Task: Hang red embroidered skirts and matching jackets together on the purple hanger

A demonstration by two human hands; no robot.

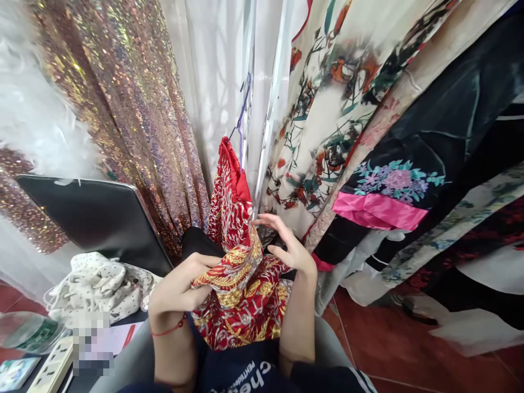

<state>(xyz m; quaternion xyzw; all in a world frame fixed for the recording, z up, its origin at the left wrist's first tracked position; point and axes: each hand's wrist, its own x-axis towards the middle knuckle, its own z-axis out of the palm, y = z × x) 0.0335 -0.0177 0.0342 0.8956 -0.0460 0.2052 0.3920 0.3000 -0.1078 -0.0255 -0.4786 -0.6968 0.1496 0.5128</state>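
A red garment with gold and silver embroidery lies across my lap. Its upper end rises to a purple clothes hanger, where a plain red lining shows. My left hand is closed on a bunched fold of the garment, thumb below and fingers above, the fingertips partly hidden by cloth. On the garment's other side is my right hand, thumb and forefinger spread apart; the forefinger tip is close to the embroidered edge, and whether it touches cannot be made out.
Sequined fabric hangs at left behind a black chair back. Dotted white cloth, a power strip and a clear bottle lie at lower left. Floral cloth and a black embroidered garment hang at right above red floor tiles.
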